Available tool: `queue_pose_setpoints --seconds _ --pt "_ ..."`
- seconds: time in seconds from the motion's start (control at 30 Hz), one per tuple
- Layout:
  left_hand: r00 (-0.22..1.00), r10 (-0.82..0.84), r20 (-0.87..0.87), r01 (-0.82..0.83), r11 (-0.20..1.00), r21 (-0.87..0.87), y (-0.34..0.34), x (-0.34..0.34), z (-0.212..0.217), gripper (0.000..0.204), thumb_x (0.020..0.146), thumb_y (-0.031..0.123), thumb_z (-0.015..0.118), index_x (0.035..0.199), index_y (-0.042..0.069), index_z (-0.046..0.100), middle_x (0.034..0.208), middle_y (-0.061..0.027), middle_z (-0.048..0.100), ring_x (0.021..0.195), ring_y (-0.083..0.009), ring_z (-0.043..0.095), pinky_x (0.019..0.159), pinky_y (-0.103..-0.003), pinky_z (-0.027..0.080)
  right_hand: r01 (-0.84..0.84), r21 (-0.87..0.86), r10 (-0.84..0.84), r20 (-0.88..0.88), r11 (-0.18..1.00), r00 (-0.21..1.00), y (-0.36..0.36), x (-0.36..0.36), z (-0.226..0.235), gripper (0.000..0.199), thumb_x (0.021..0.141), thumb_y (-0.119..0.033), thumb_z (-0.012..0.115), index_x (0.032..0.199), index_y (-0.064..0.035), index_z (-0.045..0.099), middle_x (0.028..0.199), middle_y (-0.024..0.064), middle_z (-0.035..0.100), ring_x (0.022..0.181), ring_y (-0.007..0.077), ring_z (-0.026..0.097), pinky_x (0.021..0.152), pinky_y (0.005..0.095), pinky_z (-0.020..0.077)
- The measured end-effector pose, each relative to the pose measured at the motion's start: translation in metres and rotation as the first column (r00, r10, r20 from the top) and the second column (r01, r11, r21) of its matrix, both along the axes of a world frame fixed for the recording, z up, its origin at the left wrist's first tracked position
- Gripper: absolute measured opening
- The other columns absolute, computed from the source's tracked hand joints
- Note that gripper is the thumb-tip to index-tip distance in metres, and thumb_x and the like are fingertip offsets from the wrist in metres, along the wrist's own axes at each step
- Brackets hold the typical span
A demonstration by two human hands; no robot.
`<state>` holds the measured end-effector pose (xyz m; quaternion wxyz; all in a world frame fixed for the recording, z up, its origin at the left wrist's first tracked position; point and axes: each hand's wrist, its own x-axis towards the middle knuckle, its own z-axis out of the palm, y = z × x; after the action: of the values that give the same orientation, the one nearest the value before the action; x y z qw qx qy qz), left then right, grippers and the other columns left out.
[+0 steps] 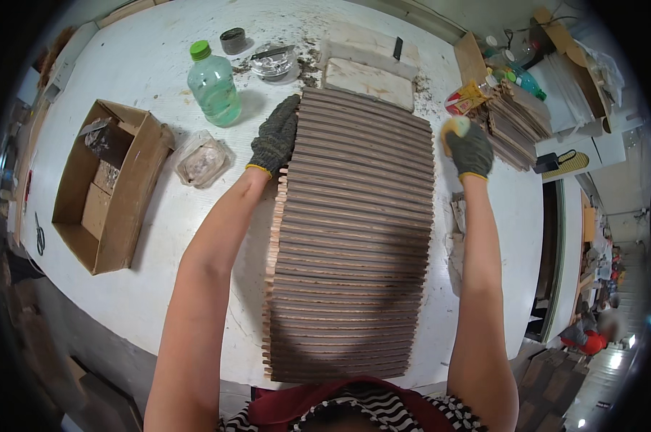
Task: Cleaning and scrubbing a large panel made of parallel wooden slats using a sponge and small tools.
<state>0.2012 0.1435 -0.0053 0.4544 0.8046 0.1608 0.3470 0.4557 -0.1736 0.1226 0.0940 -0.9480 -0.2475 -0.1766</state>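
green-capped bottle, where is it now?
Head view, upper left: the bottle stands on the white table, between the cardboard box and the left hand.

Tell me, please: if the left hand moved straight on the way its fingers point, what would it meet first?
The left hand points up and slightly right along the slat stack. It would probably meet the pale block first, though depth is unclear.

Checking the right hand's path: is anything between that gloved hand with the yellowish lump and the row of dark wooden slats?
Nothing visible. The right hand in its dark knit glove, gripping a yellowish lump, sits just past the right edge of the row of dark wooden slats, with only bare white table between.
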Motion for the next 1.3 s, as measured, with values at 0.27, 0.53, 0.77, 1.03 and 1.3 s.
queue_pose_setpoints --seconds 0.27,0.53,0.77,1.03,1.3 --pt "1.000 0.005 0.027 -0.006 1.000 0.021 0.004 -0.003 -0.005 0.040 0.103 0.023 0.047 0.140 0.008 0.053 0.142 -0.0180 0.054 0.132 -0.0324 0.050 0.112 -0.039 0.039 -0.376 0.382 0.411 -0.010 0.844 0.912 0.117 -0.111 0.020 0.066 0.083 -0.049 0.070 0.125 0.0005 0.060 0.115 0.0230 0.066 0.103 0.0384 0.065 0.091 0.0444 0.0505" --pt "0.999 -0.006 -0.040 0.005 1.000 -0.016 -0.004 -0.002 0.007 0.040 0.103 0.021 0.047 0.139 0.005 0.053 0.143 -0.0203 0.052 0.133 -0.0346 0.049 0.111 -0.039 0.039 -0.409 0.117 0.425 -0.189 0.905 0.885 0.195 -0.134 0.007 0.067 0.082 -0.054 0.066 0.122 -0.0001 0.060 0.111 0.0230 0.067 0.102 0.0398 0.065 0.091 0.0463 0.0514" --pt "1.000 -0.017 -0.013 0.018 0.996 0.091 0.007 -0.004 -0.002 0.042 0.103 0.022 0.048 0.142 0.005 0.050 0.142 -0.0201 0.053 0.132 -0.0340 0.050 0.111 -0.040 0.040 -0.140 0.113 0.144 -0.023 0.984 0.989 0.037 -0.028 -0.001 0.056 0.081 -0.050 0.069 0.115 -0.0058 0.065 0.107 0.0217 0.068 0.098 0.0390 0.066 0.086 0.0471 0.0519" --pt "0.999 -0.042 0.003 0.041 0.997 0.059 0.005 -0.007 -0.001 0.042 0.104 0.024 0.047 0.142 0.005 0.050 0.144 -0.0185 0.052 0.134 -0.0321 0.049 0.112 -0.037 0.038 -0.497 0.305 0.554 -0.141 0.812 0.820 0.005 -0.143 0.022 0.062 0.083 -0.041 0.076 0.126 -0.0004 0.057 0.109 0.0186 0.066 0.097 0.0328 0.066 0.085 0.0435 0.0544" --pt "0.997 -0.026 -0.073 0.025 1.000 -0.006 0.002 -0.008 0.003 0.045 0.104 0.027 0.048 0.143 0.005 0.049 0.145 -0.0165 0.052 0.133 -0.0292 0.050 0.112 -0.036 0.037 -0.772 0.217 0.768 0.123 0.597 0.628 0.049 -0.173 -0.007 0.054 0.078 -0.032 0.075 0.122 -0.0038 0.060 0.105 0.0177 0.065 0.095 0.0363 0.064 0.087 0.0454 0.0519"
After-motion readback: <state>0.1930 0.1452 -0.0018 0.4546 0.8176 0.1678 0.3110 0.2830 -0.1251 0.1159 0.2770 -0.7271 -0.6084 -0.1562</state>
